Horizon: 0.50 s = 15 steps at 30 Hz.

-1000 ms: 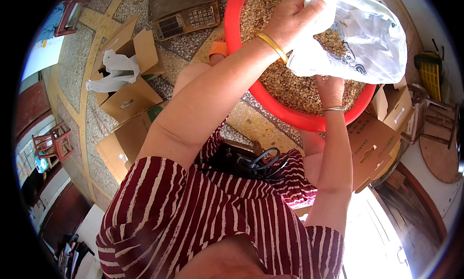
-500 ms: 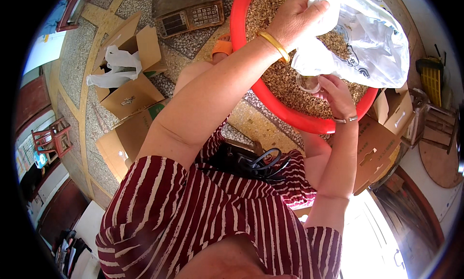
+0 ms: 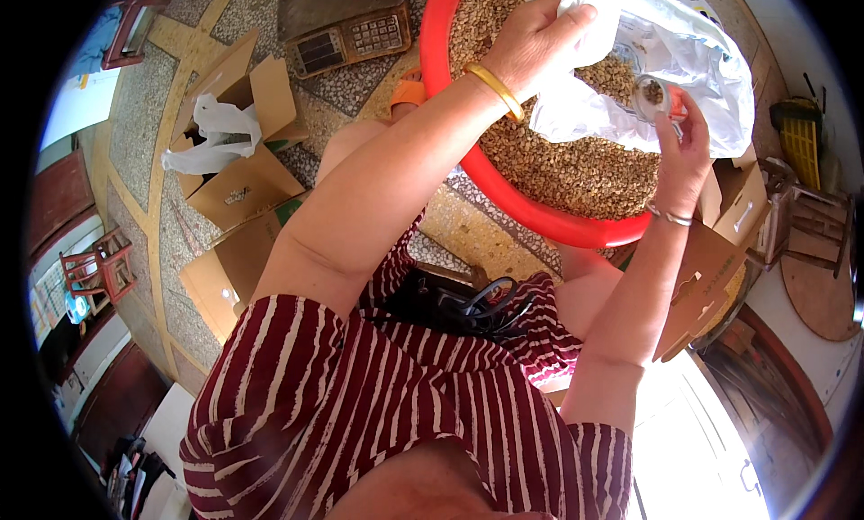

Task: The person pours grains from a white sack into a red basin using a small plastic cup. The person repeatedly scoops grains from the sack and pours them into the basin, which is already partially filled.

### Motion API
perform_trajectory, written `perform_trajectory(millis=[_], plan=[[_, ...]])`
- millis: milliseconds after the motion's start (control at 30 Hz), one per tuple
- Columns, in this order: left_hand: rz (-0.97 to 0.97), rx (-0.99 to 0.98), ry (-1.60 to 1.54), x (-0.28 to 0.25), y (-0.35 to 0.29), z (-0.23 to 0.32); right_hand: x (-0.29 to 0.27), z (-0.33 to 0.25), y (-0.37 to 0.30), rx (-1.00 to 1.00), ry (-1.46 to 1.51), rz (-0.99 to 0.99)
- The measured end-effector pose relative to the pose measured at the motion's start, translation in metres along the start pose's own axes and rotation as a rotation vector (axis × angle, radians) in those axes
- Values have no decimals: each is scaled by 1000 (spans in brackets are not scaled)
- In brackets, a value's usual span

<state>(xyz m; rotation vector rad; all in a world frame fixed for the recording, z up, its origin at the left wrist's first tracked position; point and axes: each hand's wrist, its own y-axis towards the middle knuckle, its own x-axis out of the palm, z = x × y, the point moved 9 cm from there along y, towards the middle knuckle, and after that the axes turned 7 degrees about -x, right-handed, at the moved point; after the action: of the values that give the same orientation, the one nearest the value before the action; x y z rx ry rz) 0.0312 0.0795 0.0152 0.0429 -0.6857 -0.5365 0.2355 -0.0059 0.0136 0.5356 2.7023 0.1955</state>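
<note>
With closed fingers my left hand grips the edge of a white plastic bag. A gold bangle is on that wrist. My right hand holds a small clear cup at the bag's mouth, and some brown bits show inside the cup. Beneath both hands lies a large round red-rimmed tub or tray filled with small tan-brown pieces, like dried seeds or chopped bits. Whether the bag has contents at its bottom is hidden.
A weighing scale with keypad stands on the floor, left of the red rim. Left of my arm is an open cardboard box with a white bag in it. Another carton is by my right forearm. A wooden stool stands far right.
My right hand has moved right and up with the clear cup, from over the brown pieces to the bag's mouth. My left hand still holds the bag, shifted slightly left.
</note>
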Motion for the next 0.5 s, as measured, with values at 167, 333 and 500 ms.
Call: perform_trajectory(millis=[167,333,500], plan=[[159,-39,367,-5,-1,6,24,-44,7,-483,-646,-11],[153,-17,360,-2,-2,13,33,-60,3,-649,-674,44],[142,-38,359,-1,-2,13,8,-62,1,-579,-401,208]])
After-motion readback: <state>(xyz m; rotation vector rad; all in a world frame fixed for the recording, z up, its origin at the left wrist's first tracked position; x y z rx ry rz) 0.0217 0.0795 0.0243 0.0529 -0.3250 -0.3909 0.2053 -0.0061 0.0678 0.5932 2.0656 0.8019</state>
